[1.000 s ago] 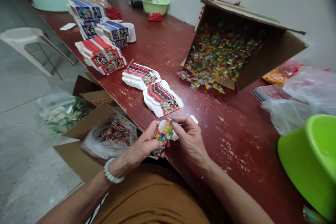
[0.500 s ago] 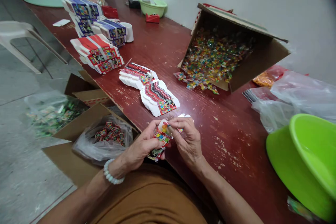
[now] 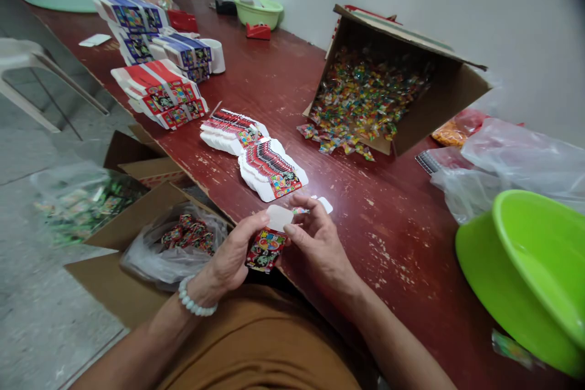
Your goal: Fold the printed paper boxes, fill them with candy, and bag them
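— Two hands on one little packet: the left hand [image 3: 231, 256] pinches the small red printed box [image 3: 265, 250] from its lower side, and the right hand [image 3: 315, 237] is closed on its white flap [image 3: 280, 217], right at the near edge of the bench [image 3: 402, 237].

— How far along does it look?

— Mid-way, I'd judge. The flap stands up, not tucked in. Finished-looking packets lie in a plastic-lined carton [image 3: 178, 241] on the floor to the left, and two fanned stacks of flat card blanks [image 3: 269, 173] wait just beyond the hands, so plenty is left.

— And the sweets?

— A big cardboard box tipped on its side [image 3: 402, 91] spills shiny, crinkly wrapped candies [image 3: 347, 143] onto the wood.

— Materials?

— Thin glossy card for the packet, white inside, red with cartoon print outside. Bench is dark red painted wood, chipped pale in spots. A smooth green plastic basin [image 3: 525, 268] sits at the right, with filmy clear bags [image 3: 503, 170] behind it.
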The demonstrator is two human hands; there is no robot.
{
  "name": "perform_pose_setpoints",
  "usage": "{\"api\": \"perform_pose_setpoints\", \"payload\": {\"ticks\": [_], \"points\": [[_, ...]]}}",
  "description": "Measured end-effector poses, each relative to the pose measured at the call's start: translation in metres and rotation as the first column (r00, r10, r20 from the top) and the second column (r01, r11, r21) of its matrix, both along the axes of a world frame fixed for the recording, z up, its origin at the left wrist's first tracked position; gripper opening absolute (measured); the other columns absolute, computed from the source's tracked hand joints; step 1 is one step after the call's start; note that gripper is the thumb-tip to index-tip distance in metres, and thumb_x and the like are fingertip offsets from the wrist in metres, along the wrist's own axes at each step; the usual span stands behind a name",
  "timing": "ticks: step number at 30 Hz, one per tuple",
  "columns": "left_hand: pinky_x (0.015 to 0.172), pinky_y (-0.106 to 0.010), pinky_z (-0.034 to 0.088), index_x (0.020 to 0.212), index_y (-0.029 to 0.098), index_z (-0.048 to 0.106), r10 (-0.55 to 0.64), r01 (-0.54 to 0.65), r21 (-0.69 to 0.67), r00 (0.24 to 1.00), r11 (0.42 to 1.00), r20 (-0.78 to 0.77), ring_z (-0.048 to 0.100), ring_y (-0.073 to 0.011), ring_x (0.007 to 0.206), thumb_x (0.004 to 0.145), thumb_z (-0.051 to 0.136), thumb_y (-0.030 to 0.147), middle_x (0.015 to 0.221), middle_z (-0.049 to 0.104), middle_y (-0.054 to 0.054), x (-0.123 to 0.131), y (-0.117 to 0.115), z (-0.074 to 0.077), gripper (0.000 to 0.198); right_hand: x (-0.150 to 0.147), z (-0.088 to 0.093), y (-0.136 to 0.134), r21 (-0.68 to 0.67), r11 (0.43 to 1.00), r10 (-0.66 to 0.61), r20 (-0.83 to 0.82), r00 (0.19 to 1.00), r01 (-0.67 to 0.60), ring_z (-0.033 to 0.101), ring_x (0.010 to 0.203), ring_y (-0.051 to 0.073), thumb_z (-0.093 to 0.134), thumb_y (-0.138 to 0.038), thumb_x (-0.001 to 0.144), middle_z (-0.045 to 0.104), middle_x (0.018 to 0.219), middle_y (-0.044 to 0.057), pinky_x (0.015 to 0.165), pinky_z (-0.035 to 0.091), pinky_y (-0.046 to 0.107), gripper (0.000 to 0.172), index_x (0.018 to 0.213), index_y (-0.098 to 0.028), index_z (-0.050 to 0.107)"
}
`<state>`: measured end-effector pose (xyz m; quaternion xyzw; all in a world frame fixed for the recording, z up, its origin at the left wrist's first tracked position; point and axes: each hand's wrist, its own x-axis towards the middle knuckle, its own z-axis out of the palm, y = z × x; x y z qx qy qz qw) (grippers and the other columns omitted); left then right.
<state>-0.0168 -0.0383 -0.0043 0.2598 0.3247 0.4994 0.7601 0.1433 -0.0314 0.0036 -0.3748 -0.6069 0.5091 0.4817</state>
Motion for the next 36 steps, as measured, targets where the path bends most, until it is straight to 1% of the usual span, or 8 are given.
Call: {"api": "perform_pose_setpoints", "payload": {"ticks": [5, 9, 11, 14, 20, 24, 28, 36], "points": [[0.075, -0.019, 0.052, 0.114, 0.011, 0.053, 0.054, 0.051, 0.444, 0.974, 0.895, -0.221, 0.057, -0.0141, 0.094, 0.090, 0.062, 0.044, 0.105, 0.060, -0.007, 0.002, 0.000, -0.012, 0.041, -0.003, -0.002, 0.005, -0.357, 0.912, 0.113, -0.258, 0.959, -0.204, 0.057, 0.076, 0.011, 0.084, -0.030, 0.068, 0.062, 0.090, 0.003, 0.073, 0.047, 0.024, 0.031, 0.092, -0.016, 0.068], [0.049, -0.026, 0.052, 0.125, 0.018, 0.044, -0.121, 0.132, 0.204, 0.990, 0.970, -0.068, 0.058, -0.0153, 0.070, 0.092, 0.059, 0.041, 0.097, 0.056, -0.006, 0.000, -0.001, -0.006, 0.043, -0.001, -0.001, 0.008, 0.196, 0.980, -0.044, 0.042, 0.998, 0.035, 0.063, 0.099, 0.015, 0.074, -0.028, 0.082, 0.066, 0.110, 0.007, 0.085, 0.049, 0.026, 0.011, 0.086, -0.018, 0.075], [0.047, -0.029, 0.052, 0.130, 0.021, 0.041, -0.181, 0.176, 0.121, 0.983, 0.977, 0.030, 0.057, -0.0148, 0.060, 0.095, 0.054, 0.041, 0.090, 0.057, -0.005, -0.002, -0.001, 0.000, 0.043, 0.004, 0.000, 0.009, 0.536, 0.844, -0.105, 0.224, 0.969, -0.032, 0.064, 0.099, 0.013, 0.066, -0.022, 0.090, 0.068, 0.106, 0.006, 0.088, 0.048, 0.025, 0.011, 0.096, -0.017, 0.074], [0.046, -0.031, 0.052, 0.133, 0.020, 0.043, -0.196, 0.192, 0.050, 0.976, 0.980, 0.099, 0.059, -0.0161, 0.053, 0.100, 0.040, 0.045, 0.088, 0.059, -0.005, -0.004, 0.000, 0.007, 0.042, 0.009, 0.003, 0.010, 0.677, 0.713, -0.138, 0.389, 0.911, -0.182, 0.065, 0.089, 0.013, 0.061, -0.021, 0.094, 0.070, 0.097, 0.005, 0.083, 0.048, 0.026, 0.016, 0.104, -0.014, 0.071], [0.050, -0.028, 0.052, 0.131, 0.015, 0.059, -0.138, 0.135, 0.042, 0.988, 0.990, 0.064, 0.060, -0.0145, 0.060, 0.100, 0.036, 0.053, 0.115, 0.062, -0.013, 0.001, 0.003, 0.005, 0.054, 0.003, 0.004, 0.007, 0.136, 0.986, 0.066, 0.228, 0.971, -0.099, 0.064, 0.079, 0.013, 0.062, -0.039, 0.092, 0.069, 0.091, 0.006, 0.075, 0.051, 0.027, 0.026, 0.096, -0.015, 0.071], [0.052, -0.026, 0.052, 0.131, 0.016, 0.063, -0.115, 0.119, 0.096, 0.992, 0.988, -0.042, 0.059, -0.0153, 0.064, 0.082, 0.060, 0.069, 0.109, 0.066, -0.015, 0.002, 0.004, -0.003, 0.072, -0.005, 0.006, 0.006, -0.119, 0.988, 0.105, 0.011, 0.994, -0.103, 0.065, 0.075, 0.014, 0.075, -0.035, 0.080, 0.070, 0.099, 0.008, 0.069, 0.053, 0.028, 0.025, 0.086, -0.012, 0.068], [0.048, -0.026, 0.050, 0.135, 0.015, 0.060, -0.139, 0.149, 0.082, 0.984, 0.985, -0.112, 0.056, -0.0154, 0.058, 0.067, 0.067, 0.079, 0.082, 0.064, -0.011, -0.001, 0.003, -0.006, 0.094, -0.002, 0.010, 0.008, -0.042, 0.986, 0.162, -0.016, 0.987, -0.162, 0.062, 0.070, 0.010, 0.071, -0.031, 0.085, 0.067, 0.111, 0.008, 0.064, 0.050, 0.025, 0.024, 0.078, -0.011, 0.061], [0.054, -0.026, 0.052, 0.119, 0.013, 0.066, -0.053, 0.051, 0.040, 0.998, 0.998, 0.032, 0.062, -0.0178, 0.073, 0.067, 0.073, 0.034, 0.110, 0.065, -0.011, -0.004, 0.005, -0.006, 0.056, 0.000, 0.001, 0.000, 0.499, 0.842, -0.022, 0.410, 0.912, -0.204, 0.057, 0.107, 0.014, 0.063, -0.029, 0.093, 0.063, 0.112, 0.005, 0.095, 0.044, 0.033, 0.018, 0.108, -0.019, 0.063]]}}
